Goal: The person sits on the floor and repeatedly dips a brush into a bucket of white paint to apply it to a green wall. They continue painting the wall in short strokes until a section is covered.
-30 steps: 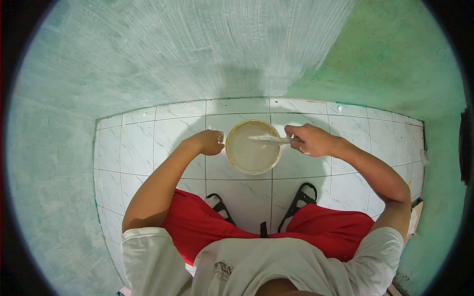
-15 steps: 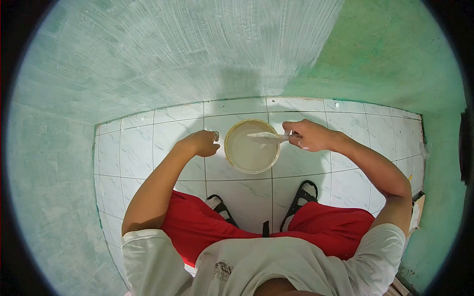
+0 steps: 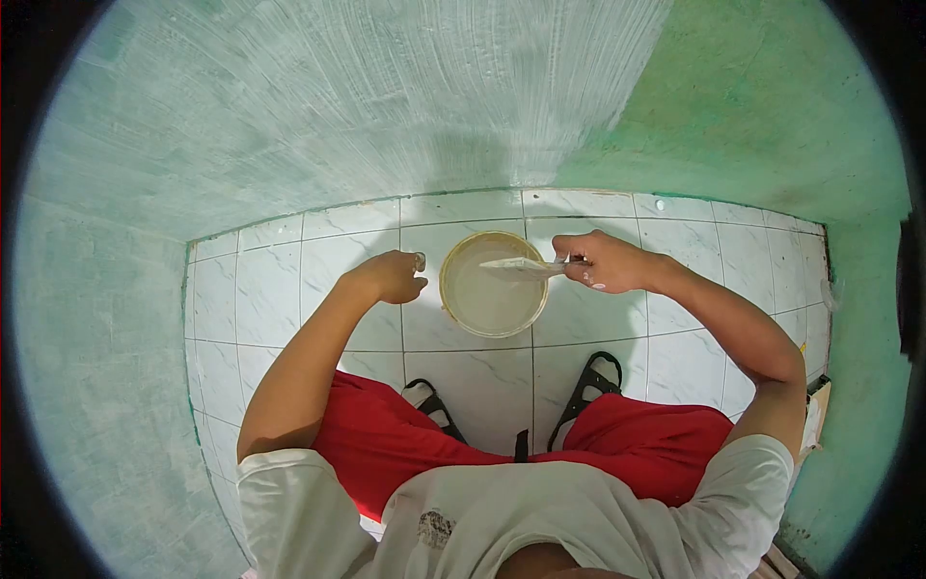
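Observation:
A round bucket with a yellowish rim stands on the tiles, holding whitish paint. My right hand is closed round the handle of a paintbrush. The brush lies nearly level above the bucket, its pale, paint-coated bristles pointing left over the paint. White smears mark the fingers of this hand. To the left of the bucket, apart from its rim, hangs my left hand. Its fingers are loosely curled with a gap between thumb and forefinger, nothing shows between them, and a whitish smear is on a fingertip.
Ahead, the wall carries whitish brush strokes that end at a bare green area on the right. My sandalled feet are on the white tiled floor behind the bucket. A boxy item leans by the right wall.
Almost nothing differs. Both hands and the brush stay in nearly the same place, with only a very slight shift of the brush tip and left hand.

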Available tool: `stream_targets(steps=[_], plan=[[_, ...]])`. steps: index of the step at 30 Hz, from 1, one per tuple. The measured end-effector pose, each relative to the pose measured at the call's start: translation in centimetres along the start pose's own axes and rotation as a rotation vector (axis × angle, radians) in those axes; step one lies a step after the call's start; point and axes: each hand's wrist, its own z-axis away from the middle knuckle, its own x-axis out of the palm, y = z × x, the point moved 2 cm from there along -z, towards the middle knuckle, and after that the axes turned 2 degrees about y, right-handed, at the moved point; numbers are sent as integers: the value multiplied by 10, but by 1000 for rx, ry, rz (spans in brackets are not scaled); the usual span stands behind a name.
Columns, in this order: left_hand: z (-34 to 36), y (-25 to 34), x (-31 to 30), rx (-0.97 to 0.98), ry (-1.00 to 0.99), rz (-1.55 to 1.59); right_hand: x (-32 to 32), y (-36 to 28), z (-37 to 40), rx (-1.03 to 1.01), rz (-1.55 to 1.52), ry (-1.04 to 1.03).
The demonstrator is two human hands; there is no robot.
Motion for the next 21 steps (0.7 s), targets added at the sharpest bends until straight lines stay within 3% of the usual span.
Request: stream_targets(steps=[8, 12, 14, 16, 18, 21], plan=[[-3, -5, 4, 67, 49, -11, 3, 7, -3, -40, 39, 14], [3, -10, 7, 8, 44, -10, -2, -2, -5, -44, 77, -30], [10, -15, 14, 76, 101, 2, -3, -4, -6, -124, 98, -40], [33, -14, 19, 6, 102, 31, -6, -11, -8, -217, 121, -63], [68, -7, 19, -95, 68, 96, -10, -14, -10, 4, 170, -155], [103, -19, 47, -161, 149, 218, -15, -11, -16, 5, 146, -194]])
